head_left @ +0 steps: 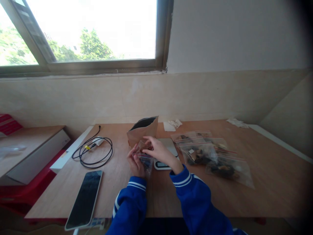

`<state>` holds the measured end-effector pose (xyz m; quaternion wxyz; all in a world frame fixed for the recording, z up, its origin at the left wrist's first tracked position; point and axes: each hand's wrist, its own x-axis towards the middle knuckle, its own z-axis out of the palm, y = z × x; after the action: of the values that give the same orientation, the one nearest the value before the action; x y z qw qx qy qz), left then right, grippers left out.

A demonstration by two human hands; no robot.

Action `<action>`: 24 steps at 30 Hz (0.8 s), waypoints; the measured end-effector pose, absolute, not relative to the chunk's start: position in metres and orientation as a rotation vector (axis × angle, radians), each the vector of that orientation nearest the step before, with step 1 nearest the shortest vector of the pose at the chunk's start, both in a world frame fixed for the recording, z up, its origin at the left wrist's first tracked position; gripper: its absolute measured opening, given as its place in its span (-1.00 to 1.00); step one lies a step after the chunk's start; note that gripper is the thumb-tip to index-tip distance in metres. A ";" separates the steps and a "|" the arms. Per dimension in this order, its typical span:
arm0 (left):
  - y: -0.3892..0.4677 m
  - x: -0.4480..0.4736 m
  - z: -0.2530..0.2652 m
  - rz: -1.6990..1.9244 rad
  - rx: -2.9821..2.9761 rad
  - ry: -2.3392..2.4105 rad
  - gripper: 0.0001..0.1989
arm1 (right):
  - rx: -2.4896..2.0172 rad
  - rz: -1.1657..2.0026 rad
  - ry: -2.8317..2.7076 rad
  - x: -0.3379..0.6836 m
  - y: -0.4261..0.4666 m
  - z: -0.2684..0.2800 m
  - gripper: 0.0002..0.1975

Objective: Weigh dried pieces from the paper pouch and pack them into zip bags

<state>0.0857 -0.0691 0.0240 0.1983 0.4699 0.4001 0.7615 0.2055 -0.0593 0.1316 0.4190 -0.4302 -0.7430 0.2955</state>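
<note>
My left hand point(137, 165) is closed around a clear zip bag point(146, 163) with a red seal line and dark contents low in it. Over the bag's top my right hand point(160, 150) reaches in from the right, thumb and forefinger curved and apart. Brownish pieces show near its fingertips; whether the fingers touch them I cannot tell. Just behind both hands stands an open brown paper pouch point(143, 134) with a dark inside. A white kitchen scale point(162, 165) lies partly under my right hand, its display facing me.
Several zip bags of dried brown and black pieces point(199, 156) lie on the right of the wooden table point(269, 192). On the left are a coiled black cable point(81, 164) with a white adapter point(98, 141) and a phone point(85, 199). Crumpled tissue point(175, 123) lies by the wall.
</note>
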 end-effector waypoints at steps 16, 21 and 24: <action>-0.071 0.085 0.032 2.264 1.327 1.217 -0.63 | -1.194 0.641 -1.403 0.206 -0.115 0.065 -0.52; -0.075 0.083 0.025 2.360 1.655 1.065 -0.66 | -1.119 0.829 -1.225 0.182 -0.123 0.050 -0.36; -0.080 0.080 0.024 2.347 1.762 0.999 -0.68 | -1.001 1.002 -1.073 0.184 -0.120 0.052 -0.44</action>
<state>0.0796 -0.0801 0.0239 0.0206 0.5683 0.3223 0.7568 0.1837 -0.1197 0.0525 0.6305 -0.4373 -0.4686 0.4377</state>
